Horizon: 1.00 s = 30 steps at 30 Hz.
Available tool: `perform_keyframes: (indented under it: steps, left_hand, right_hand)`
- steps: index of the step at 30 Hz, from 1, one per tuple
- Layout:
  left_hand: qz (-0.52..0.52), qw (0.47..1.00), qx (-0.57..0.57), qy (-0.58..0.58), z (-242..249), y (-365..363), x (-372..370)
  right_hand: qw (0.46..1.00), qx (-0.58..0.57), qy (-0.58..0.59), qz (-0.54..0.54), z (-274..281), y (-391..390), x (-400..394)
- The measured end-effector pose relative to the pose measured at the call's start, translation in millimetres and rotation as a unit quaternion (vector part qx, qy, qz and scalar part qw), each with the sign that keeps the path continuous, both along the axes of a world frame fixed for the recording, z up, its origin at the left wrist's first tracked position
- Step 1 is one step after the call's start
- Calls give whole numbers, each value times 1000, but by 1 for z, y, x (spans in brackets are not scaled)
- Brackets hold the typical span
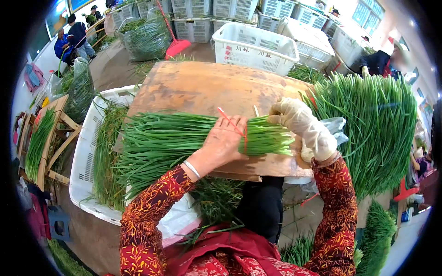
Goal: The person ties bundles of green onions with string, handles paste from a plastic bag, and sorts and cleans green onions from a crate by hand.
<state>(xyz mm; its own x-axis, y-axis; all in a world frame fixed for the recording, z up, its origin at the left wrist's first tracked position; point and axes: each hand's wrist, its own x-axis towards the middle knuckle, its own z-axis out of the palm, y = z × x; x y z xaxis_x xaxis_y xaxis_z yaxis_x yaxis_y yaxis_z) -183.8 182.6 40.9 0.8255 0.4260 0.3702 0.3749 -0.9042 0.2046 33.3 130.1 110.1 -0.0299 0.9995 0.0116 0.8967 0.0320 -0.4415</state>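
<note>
A thick bundle of green garlic chives [170, 135] lies across the wooden board [193, 83], leaves to the left and pale stem ends to the right. Around it runs a red tie [244, 138], its loose end sticking up. My bare left hand [225, 140] presses on the bundle beside the tie, fingers wrapped over the top. My right hand [304, 126], in a cream glove, is at the pale stem ends with its fingers curled in. Whether those fingers pinch any stems is hard to make out.
A large pile of chives [368, 129] stands at the board's right. A white crate [85, 170] with loose leaves sits to the left, another white crate [255, 48] behind. A red dustpan [177, 47] lies on the floor. Other people [78, 37] are in the background.
</note>
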Motion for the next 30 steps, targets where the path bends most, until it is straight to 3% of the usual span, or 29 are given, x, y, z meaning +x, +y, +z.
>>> perform_keyframes:
  steps: [8, 16, 20, 24, 25, 26, 27, 28, 29, 30]
  left_hand:
    - [-7, 1000, 2, 8, 3, -2, -2]
    - [-2, 1000, 6, 8, 0, 0, 0]
    - [2, 1000, 4, 13, -2, 1, 0]
    - [-5, 1000, 6, -4, -2, 2, -2]
    - [-6, 1000, -1, 7, 1, 1, -3]
    - [-7, 1000, -8, 17, 3, 0, -2]
    - [-8, 1000, -7, 14, 3, 0, -1]
    - [-8, 1000, -1, 4, 1, 0, -1]
    - [-8, 1000, 3, -5, 0, 1, -1]
    - [-10, 1000, 2, -5, 0, 0, 0]
  right_hand:
    - [994, -39, 90, -42, 2, 3, 1]
    - [995, 58, -76, -37, -7, -1, -1]
    - [991, 98, -85, -25, -12, -1, 4]
    - [928, 211, -216, -220, -6, -14, 64]
    - [925, 213, -136, -285, -14, -25, 122]
    - [881, 255, 296, -265, -8, -45, 166]
    - [907, 297, 142, -263, 22, -72, 172]
    - [844, 352, 249, -319, 53, -98, 147]
    - [816, 384, 322, -288, 70, -121, 155]
    - [840, 318, 398, -184, 89, -143, 161]
